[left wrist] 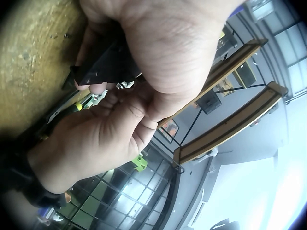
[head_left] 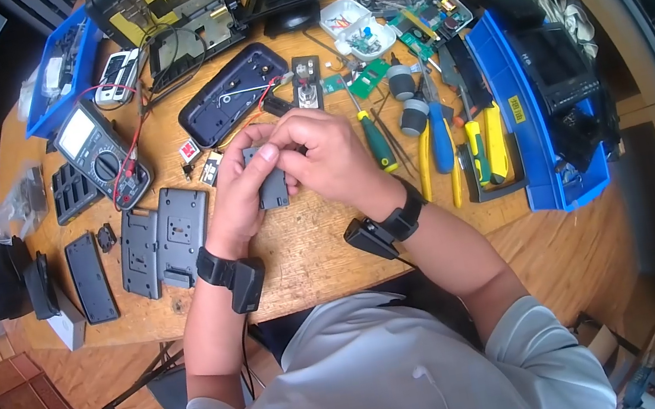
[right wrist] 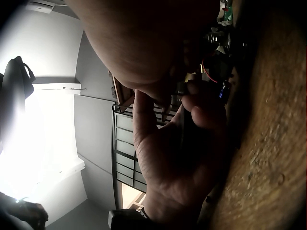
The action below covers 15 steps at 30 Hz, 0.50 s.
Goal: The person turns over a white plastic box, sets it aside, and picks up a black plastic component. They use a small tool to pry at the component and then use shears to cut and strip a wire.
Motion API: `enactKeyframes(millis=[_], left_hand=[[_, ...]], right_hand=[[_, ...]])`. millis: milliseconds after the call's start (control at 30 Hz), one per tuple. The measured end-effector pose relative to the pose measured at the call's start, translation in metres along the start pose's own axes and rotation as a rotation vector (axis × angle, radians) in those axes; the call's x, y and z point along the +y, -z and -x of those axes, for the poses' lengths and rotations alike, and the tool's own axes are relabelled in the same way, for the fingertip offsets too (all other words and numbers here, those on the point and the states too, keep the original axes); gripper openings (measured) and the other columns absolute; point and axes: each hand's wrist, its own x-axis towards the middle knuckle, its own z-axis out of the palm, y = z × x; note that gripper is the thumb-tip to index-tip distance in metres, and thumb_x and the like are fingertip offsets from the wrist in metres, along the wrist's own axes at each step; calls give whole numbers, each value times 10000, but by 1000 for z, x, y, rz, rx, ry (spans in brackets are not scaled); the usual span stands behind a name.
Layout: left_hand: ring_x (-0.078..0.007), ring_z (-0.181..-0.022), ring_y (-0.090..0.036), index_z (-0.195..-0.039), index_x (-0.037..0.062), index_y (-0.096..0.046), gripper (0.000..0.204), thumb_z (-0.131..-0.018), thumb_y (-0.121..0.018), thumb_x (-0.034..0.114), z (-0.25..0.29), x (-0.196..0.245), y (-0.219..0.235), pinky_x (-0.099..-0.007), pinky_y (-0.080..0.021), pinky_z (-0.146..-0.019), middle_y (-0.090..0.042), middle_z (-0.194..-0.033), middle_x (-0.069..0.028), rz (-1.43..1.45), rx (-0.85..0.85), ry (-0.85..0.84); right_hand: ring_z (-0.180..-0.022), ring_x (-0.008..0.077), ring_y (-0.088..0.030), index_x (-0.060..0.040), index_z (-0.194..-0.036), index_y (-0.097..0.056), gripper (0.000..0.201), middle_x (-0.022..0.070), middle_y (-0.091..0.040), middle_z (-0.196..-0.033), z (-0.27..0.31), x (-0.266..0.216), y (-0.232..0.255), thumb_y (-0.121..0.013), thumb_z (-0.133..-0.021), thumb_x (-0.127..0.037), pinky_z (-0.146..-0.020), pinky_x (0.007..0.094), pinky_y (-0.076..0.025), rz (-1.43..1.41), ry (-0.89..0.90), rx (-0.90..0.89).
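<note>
A flat, dark grey rectangular plastic piece (head_left: 273, 188) is held upright over the table by my left hand (head_left: 239, 187), thumb across its face and fingers behind. Its dark side (left wrist: 112, 62) also shows under the left palm in the left wrist view. My right hand (head_left: 328, 147) has its fingers curled at the upper end of the piece, thumb and forefinger pinching there right beside the left thumb. In the right wrist view the right hand (right wrist: 139, 52) is dark and covers most of the contact. The left fingers (right wrist: 204, 117) wrap the piece from the far side.
A multimeter (head_left: 105, 160) with red leads lies left of the hands, near grey plastic shells (head_left: 177, 222). Beyond them is a dark blue housing (head_left: 229, 90). Screwdrivers (head_left: 375, 139), yellow-handled pliers (head_left: 426, 165) and a blue bin (head_left: 515, 101) stand to the right.
</note>
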Motion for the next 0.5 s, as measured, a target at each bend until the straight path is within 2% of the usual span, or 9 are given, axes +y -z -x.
enactKeyframes(millis=[33,100,133,233,300,500], left_hand=[[-152,-761,-672,-1275,-17,-516,526,-963,-677,374,0,0,0,-277,-580,-651,-661,-1008,-109,1,-1,-4],[-141,-733,-663,-1255,-12,-531,465,-973,-679,327,0,1,-3,-273,-575,-644,-665,-981,-97,32,12,-9],[-130,-705,-654,-1235,-7,-546,405,-983,-682,280,1,1,-4,-269,-570,-638,-669,-955,-84,64,26,-12],[-135,-704,-655,-1236,-5,-543,413,-982,-684,289,1,1,-1,-273,-567,-636,-666,-949,-84,50,2,-12],[-138,-704,-655,-1235,-3,-542,414,-982,-685,292,1,0,1,-276,-564,-635,-664,-946,-84,47,-8,-12],[-144,-710,-655,-1231,1,-541,407,-987,-679,297,-1,0,2,-281,-560,-635,-660,-947,-87,47,-21,2]], right_hand=[[-754,337,-657,-41,-864,-685,85,126,-649,-796,0,-1,1,-742,-801,-37,-659,426,-520,0,2,1],[-592,127,-669,46,-871,-653,34,86,-653,-854,-1,-4,3,-676,-886,66,-500,273,-528,3,4,-48],[-592,127,-669,46,-871,-653,34,86,-653,-854,-1,-4,3,-676,-886,66,-500,273,-528,4,6,-48],[-588,130,-669,43,-868,-652,36,87,-653,-847,-1,-2,3,-676,-885,64,-502,280,-529,-2,16,-52],[-741,344,-654,-23,-835,-651,72,141,-641,-801,-2,-2,2,-719,-811,-18,-655,430,-522,36,56,-23],[-704,339,-654,-13,-844,-661,52,145,-635,-803,-2,-2,3,-708,-827,-25,-623,422,-522,10,6,-42]])
